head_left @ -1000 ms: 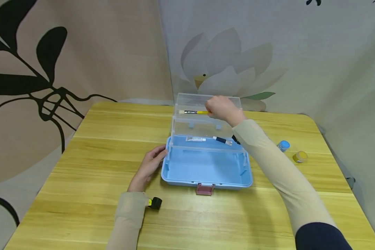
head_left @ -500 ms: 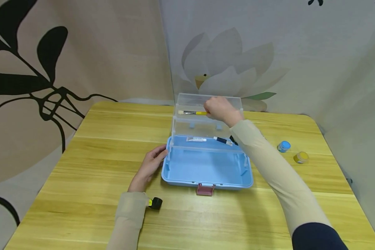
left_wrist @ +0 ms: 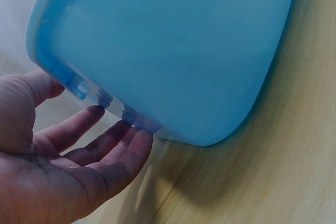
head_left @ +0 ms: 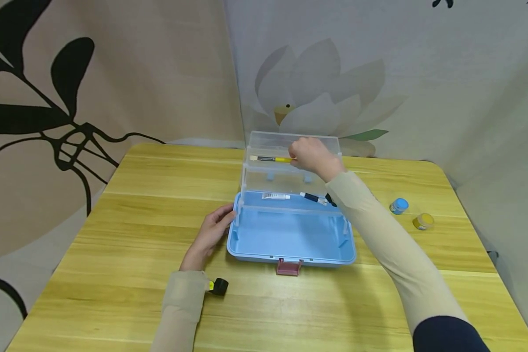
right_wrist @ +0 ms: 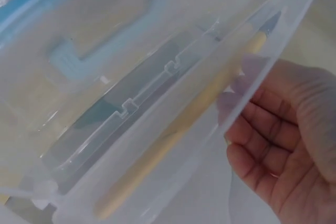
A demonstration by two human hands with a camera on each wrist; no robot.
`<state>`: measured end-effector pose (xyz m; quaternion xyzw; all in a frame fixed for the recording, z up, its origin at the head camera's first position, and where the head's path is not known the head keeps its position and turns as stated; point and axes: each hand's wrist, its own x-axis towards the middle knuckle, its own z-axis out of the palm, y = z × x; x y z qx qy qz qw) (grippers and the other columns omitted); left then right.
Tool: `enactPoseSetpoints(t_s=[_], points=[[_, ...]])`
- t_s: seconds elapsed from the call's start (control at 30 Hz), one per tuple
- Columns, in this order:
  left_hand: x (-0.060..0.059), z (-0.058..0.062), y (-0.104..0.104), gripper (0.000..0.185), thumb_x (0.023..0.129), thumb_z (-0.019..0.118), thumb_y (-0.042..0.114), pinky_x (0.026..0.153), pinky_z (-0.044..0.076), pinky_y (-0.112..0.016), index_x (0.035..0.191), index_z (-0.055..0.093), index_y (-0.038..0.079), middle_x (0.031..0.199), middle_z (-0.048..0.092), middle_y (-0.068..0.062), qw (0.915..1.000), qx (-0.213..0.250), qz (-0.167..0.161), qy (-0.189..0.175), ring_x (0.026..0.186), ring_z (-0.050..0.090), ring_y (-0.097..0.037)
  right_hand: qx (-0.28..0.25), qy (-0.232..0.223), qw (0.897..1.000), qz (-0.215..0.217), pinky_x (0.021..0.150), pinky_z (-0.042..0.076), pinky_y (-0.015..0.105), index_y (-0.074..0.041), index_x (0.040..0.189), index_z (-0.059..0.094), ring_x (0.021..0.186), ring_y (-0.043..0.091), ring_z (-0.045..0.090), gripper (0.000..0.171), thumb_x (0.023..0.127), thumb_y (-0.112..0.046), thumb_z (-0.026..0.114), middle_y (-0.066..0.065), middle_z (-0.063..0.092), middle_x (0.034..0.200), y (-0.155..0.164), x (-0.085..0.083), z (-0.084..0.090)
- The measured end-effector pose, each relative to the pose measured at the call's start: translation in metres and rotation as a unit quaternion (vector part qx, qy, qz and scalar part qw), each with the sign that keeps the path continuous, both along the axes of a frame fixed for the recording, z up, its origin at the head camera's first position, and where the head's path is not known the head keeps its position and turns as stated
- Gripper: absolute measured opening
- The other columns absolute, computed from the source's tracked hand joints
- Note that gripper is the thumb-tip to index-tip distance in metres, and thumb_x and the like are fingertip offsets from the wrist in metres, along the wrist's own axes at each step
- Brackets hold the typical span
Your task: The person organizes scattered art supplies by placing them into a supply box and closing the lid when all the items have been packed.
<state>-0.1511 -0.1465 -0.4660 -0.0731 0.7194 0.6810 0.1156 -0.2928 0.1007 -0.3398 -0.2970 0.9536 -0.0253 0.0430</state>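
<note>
While hands [head_left: 313, 155] hover, yellow-handled brush [head_left: 270, 159], clear rectangular tray [head_left: 264, 142].

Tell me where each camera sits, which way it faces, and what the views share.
Head: worn on the head, looking forward and down at the table; both sleeved arms, left hand, right hand show.
Left wrist: beside the left hand, facing the blue box; open palm and fingers show.
Right wrist: beside the right hand, facing the clear tray and the paintbrush; fingers show.
Shared: head and left wrist both show the blue box; head and right wrist, the paintbrush.
</note>
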Motion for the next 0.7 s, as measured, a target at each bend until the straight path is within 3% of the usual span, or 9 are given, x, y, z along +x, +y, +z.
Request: enactPoseSetpoints(t_s=[0.27, 0.7], points=[[0.0, 0.0, 0.0, 0.046, 0.098, 0.05, 0.023, 0.091, 0.047, -0.033, 0.137, 0.044, 0.001, 0.136, 0.046, -0.017, 1.0, 0.0, 0.001, 0.002, 0.116, 0.048, -0.026, -0.035, 0.011, 0.999, 0.0, 0.077, 0.05, 0.037, -0.003, 0.093, 0.071, 0.075, 0.024, 0.058, 0.012, 0.087, -0.012, 0.066, 0.012, 0.068, 0.09, 0.019, 0.007, 0.007], [0.0, -0.002, -0.001, 0.047, 0.098, 0.05, 0.024, 0.093, 0.045, -0.036, 0.138, 0.043, 0.0, 0.137, 0.045, -0.018, 1.0, 0.004, -0.003, 0.005, 0.117, 0.048, -0.027, -0.126, 0.046, 0.99, -0.047, 0.072, 0.051, 0.04, 0.003, 0.097, 0.069, 0.076, 0.027, 0.061, 0.016, 0.086, -0.009, 0.067, 0.017, 0.067, 0.089, 0.074, 0.029, 0.01]])
